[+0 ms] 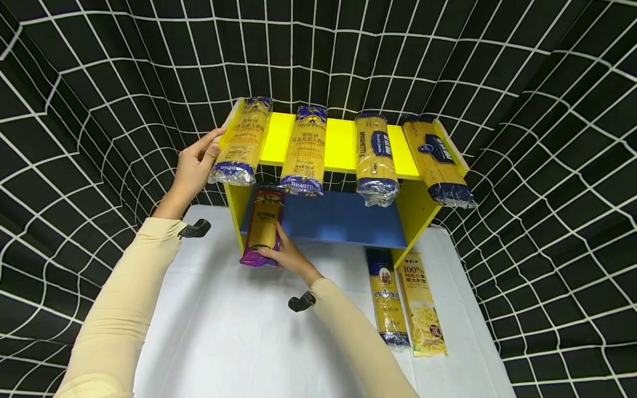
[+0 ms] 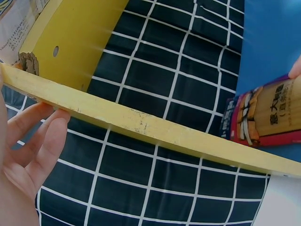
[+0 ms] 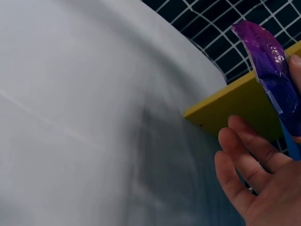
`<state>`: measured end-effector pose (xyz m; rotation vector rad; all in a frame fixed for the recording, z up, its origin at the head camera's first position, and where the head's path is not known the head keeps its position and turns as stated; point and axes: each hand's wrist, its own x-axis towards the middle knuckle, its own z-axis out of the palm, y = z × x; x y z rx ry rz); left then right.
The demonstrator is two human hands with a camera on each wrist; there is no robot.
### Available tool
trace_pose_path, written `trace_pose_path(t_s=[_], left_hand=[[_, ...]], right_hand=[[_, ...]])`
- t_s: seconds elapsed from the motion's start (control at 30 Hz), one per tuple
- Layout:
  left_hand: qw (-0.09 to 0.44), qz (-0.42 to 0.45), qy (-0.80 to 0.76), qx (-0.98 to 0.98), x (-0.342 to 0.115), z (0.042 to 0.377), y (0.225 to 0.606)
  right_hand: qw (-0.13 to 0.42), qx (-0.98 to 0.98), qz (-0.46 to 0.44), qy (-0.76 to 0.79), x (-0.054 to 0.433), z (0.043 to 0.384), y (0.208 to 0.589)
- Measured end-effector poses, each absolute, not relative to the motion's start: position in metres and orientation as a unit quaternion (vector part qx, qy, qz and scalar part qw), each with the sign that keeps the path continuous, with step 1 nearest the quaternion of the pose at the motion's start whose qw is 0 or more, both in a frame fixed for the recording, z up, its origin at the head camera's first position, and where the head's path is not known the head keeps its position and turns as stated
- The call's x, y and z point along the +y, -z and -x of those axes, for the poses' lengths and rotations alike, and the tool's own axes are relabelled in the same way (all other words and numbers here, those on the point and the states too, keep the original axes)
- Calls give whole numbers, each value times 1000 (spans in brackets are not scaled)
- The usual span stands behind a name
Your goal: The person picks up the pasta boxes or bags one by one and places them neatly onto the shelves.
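the left hand (image 1: 196,160) is at the shelf's (image 1: 418,213) left side. just right of it, four spaghetti packs (image 1: 303,146) lie in a row on the top board (image 1: 340,149). the right hand (image 1: 288,254) is on a pasta pack (image 1: 266,210) on the lower board (image 1: 343,218). well right of that hand, two pasta packets (image 1: 422,293) lie on the table (image 1: 224,331).
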<state>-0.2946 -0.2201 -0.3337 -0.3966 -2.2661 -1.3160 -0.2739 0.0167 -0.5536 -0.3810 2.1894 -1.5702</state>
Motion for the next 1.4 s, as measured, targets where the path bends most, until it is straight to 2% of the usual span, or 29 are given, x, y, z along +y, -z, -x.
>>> trace_pose_path(t_s=[1.1,1.4], left_hand=[[244,145,483,-828,-220,297,334],[242,142,487,-827,-219,295,334]], right_hand=[[181,773,121,595,-16,273,556],[200,759,120,608,-13,275,553]])
